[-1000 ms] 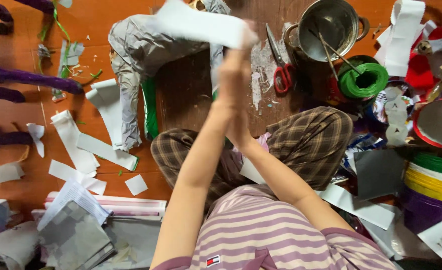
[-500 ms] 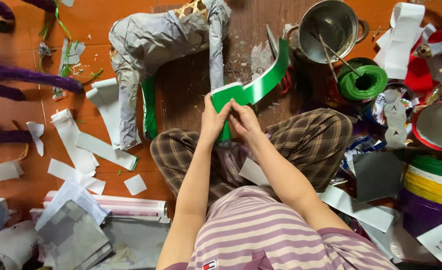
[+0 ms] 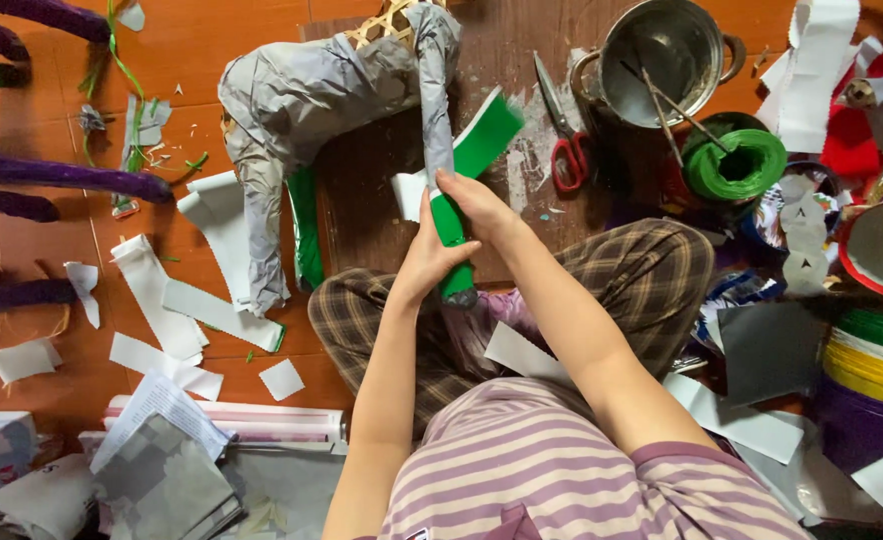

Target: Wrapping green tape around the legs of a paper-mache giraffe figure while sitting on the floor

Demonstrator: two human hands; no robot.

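Hands wrap glossy green paper strip (image 3: 482,145) around grey papier-mâché leg (image 3: 436,90); left hand (image 3: 429,255) and right hand (image 3: 477,200) both clamped on it.

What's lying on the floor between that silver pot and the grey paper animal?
In the head view, red-handled scissors lie between the silver pot and the grey paper animal, on a wooden board smeared with white paste, beside the green paper strip.

Bare floor (image 3: 232,45) lies open upper left; ahead, the grey paper figure (image 3: 312,90), scissors (image 3: 565,140) and steel pot (image 3: 662,60) crowd the way, paper scraps (image 3: 162,300) littering the left.
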